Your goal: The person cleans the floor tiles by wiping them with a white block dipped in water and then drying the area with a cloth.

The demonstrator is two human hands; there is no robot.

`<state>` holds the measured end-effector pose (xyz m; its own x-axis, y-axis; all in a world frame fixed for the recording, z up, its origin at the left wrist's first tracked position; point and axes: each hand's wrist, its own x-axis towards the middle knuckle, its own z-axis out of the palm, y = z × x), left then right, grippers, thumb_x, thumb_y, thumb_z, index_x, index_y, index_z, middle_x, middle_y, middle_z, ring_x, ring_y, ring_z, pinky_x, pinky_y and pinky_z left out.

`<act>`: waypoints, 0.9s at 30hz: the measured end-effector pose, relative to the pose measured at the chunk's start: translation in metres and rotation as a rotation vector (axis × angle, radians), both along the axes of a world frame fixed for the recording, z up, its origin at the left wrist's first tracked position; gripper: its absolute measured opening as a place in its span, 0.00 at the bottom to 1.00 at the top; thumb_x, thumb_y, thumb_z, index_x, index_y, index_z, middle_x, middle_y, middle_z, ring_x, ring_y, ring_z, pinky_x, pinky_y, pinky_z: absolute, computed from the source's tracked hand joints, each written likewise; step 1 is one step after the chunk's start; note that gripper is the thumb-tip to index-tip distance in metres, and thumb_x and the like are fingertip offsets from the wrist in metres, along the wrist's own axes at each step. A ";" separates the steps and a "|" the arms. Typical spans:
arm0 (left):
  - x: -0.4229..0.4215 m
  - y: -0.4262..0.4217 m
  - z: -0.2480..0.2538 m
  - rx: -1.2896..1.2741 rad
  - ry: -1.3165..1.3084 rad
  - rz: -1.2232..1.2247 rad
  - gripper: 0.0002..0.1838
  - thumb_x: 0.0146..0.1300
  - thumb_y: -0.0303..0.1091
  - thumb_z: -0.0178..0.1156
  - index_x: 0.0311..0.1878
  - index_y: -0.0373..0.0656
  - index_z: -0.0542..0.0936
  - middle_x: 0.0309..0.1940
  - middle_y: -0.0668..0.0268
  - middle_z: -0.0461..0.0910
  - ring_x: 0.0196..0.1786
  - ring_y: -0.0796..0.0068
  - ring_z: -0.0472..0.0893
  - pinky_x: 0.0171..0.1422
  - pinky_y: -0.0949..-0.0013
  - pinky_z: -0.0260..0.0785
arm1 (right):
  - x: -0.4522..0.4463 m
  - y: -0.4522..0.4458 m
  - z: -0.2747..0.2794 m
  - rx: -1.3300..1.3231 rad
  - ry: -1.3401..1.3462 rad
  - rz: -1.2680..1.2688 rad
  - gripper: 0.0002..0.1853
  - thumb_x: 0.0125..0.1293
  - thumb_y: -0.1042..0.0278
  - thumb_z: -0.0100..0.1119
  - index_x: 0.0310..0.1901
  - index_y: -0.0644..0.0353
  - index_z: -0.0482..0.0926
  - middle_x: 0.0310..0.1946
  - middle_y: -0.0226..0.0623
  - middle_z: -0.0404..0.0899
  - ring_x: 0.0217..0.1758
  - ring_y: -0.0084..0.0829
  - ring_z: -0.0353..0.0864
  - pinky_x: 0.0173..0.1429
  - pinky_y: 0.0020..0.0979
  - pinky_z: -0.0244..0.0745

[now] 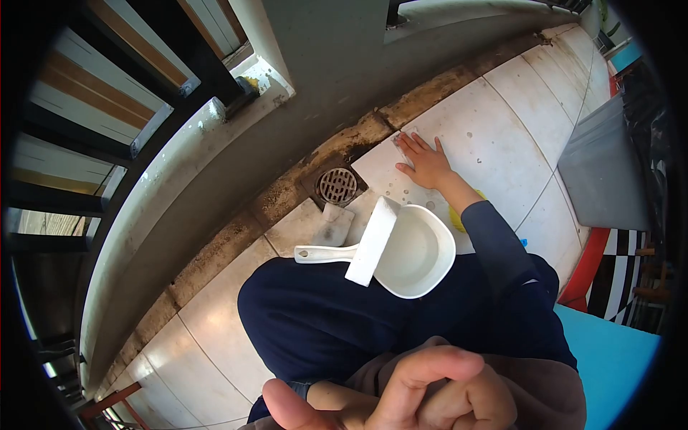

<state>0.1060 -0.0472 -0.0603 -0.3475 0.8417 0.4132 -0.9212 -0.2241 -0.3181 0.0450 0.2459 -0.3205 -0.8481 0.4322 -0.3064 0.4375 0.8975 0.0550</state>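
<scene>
My right hand (pixel 424 159) lies palm down on the white floor tiles (pixel 494 136) with its fingers stretched out. A small pale patch shows by its fingertips; I cannot tell if it is a thing under them. Close to the camera, my left hand (pixel 423 394) has its thumb apart and its fingers loosely bent, with nothing visible in it. Between my knees and the drain stands a white water dipper (pixel 419 251) with cloudy liquid inside. Across it rests a white foam-like block (pixel 373 242). A smaller, greyish block (pixel 334 225) lies beyond the handle.
A round drain grate (pixel 337 186) sits beside a dirty strip along the low wall (pixel 315 93). Something yellow (pixel 456 219) is partly hidden by my right forearm. A grey plastic container (pixel 602 168) stands at right, with a blue surface (pixel 609 351) nearer me.
</scene>
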 end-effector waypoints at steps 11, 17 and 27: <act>0.002 -0.007 -0.001 0.032 0.033 -0.005 0.58 0.50 0.81 0.30 0.68 0.36 0.40 0.49 0.49 0.58 0.40 0.66 0.70 0.47 0.68 0.60 | 0.081 -0.014 0.017 0.006 -0.027 0.137 0.36 0.66 0.40 0.38 0.71 0.48 0.48 0.73 0.25 0.43 0.75 0.30 0.43 0.73 0.51 0.35; 0.001 -0.004 -0.010 0.036 0.032 -0.005 0.58 0.50 0.80 0.32 0.68 0.35 0.41 0.48 0.50 0.58 0.41 0.66 0.69 0.47 0.68 0.59 | 0.046 -0.007 0.010 0.041 -0.012 0.138 0.35 0.67 0.41 0.37 0.70 0.48 0.48 0.73 0.26 0.43 0.75 0.31 0.43 0.73 0.52 0.35; -0.016 0.009 -0.037 -0.008 0.263 0.147 0.58 0.51 0.80 0.35 0.67 0.33 0.42 0.47 0.53 0.59 0.42 0.68 0.69 0.47 0.69 0.59 | -0.002 -0.004 -0.008 0.023 0.066 0.093 0.35 0.67 0.39 0.34 0.71 0.48 0.48 0.73 0.26 0.42 0.75 0.31 0.41 0.73 0.53 0.35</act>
